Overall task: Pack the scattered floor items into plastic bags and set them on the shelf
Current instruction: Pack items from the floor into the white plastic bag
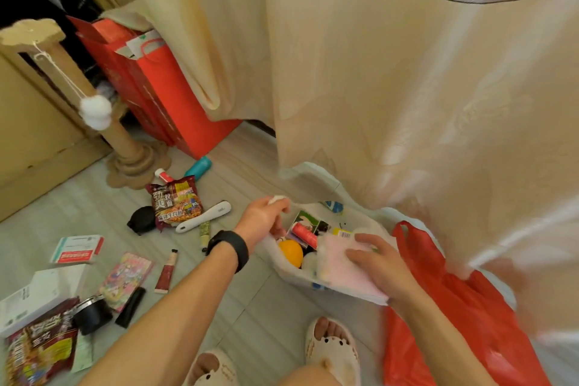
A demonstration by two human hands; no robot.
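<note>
A white plastic bag (pixel 369 222) lies open on the floor with an orange ball (pixel 291 252), a red tube (pixel 304 233) and other small items inside. My left hand (pixel 263 218) grips the bag's near-left rim and holds it up. My right hand (pixel 377 260) presses a pink cloth (pixel 341 273) down into the bag's mouth with spread fingers. A red plastic bag (pixel 463 316) lies crumpled to the right. Scattered on the floor to the left are a noodle packet (pixel 177 202), a white handled tool (pixel 203 216), small tubes (pixel 167 271) and boxes (pixel 76 249).
A cream curtain (pixel 407 88) hangs right over the white bag. A cat scratching post (pixel 125 147) and red gift bags (pixel 156 88) stand at the back left. More packets and a dark cup (pixel 92 315) lie at the lower left. My slippered feet (pixel 332 345) are below.
</note>
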